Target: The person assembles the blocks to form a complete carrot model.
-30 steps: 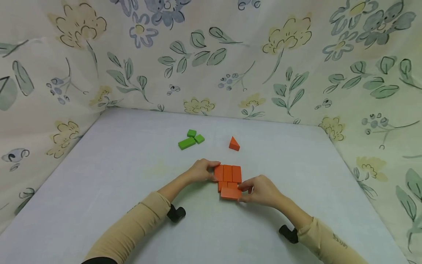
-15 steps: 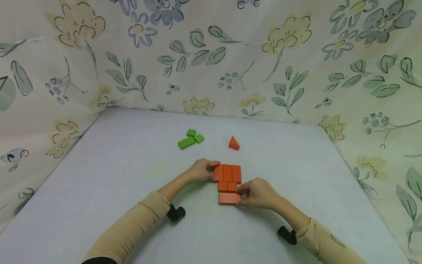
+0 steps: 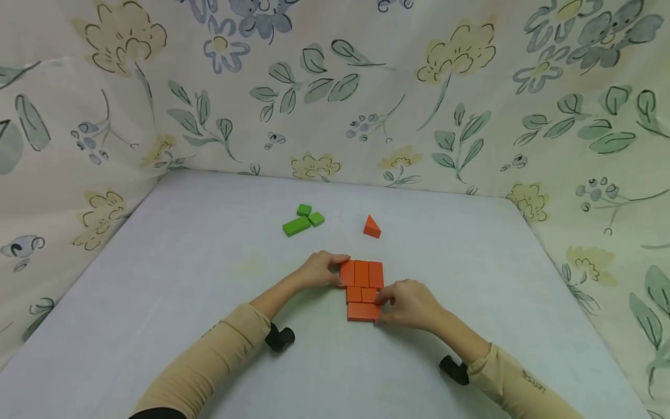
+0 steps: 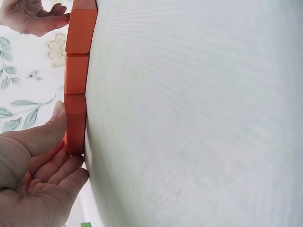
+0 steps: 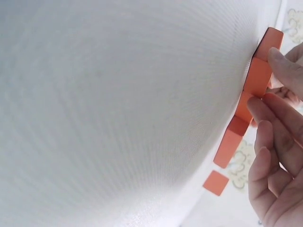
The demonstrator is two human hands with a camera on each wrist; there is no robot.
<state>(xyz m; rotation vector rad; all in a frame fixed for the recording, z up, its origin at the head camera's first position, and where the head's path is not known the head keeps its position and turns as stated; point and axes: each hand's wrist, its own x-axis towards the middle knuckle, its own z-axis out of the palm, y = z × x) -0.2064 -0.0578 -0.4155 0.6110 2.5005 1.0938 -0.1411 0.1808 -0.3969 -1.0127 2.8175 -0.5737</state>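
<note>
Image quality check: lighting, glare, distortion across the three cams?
Head: soft light, faint shadow by the left forearm, orange blocks reasonably crisp. Left wrist: white tabletop looks bowed, fine streaks fanning across it. Right wrist: similar streaks, a pale bright patch low on the tabletop, darker upper left.

White surface (image 3: 209,256); orange blocks (image 3: 361,273); green blocks (image 3: 296,226)

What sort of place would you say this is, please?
Probably a screened-off workspace: a white tabletop, floral fabric hanging behind it and along both sides, and orange blocks laid together on it.
</note>
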